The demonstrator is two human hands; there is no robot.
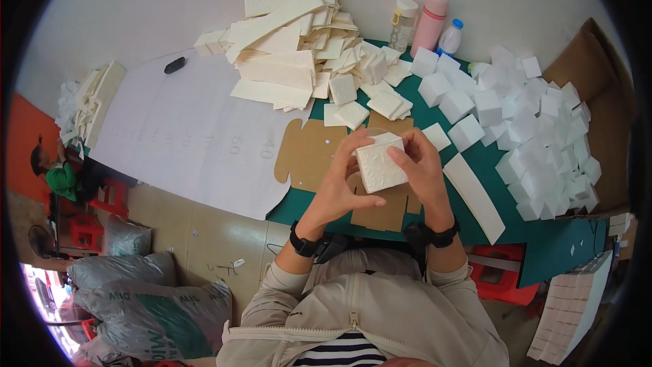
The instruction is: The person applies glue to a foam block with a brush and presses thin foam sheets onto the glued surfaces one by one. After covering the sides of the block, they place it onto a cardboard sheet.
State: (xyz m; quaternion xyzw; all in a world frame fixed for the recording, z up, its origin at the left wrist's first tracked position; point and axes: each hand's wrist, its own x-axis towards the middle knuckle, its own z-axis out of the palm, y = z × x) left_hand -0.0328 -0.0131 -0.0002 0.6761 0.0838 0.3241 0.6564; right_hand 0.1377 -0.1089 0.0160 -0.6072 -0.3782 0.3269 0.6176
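Note:
A cream, square block with an embossed textured face (382, 169) is held up in front of me over the table. My right hand (428, 171) grips its right side, the thumb pressed on the front face and the fingers behind. On the other side, my left hand (339, 185) supports the upper left edge with its fingers, while its thumb sticks out below the block. Brown cardboard pieces (303, 153) lie flat beneath and left of the hands. A long cream strip (474, 198) rests to the right, near the table's front edge.
Cream textured sheets and strips (285, 61) are heaped at the back. White foam cubes (523, 129) pile up at right beside an open cardboard box (598, 95). A pink flask (429, 24) and two bottles stand by the wall. Filled grey bags (153, 312) lie on the floor; another person (58, 173) sits far left.

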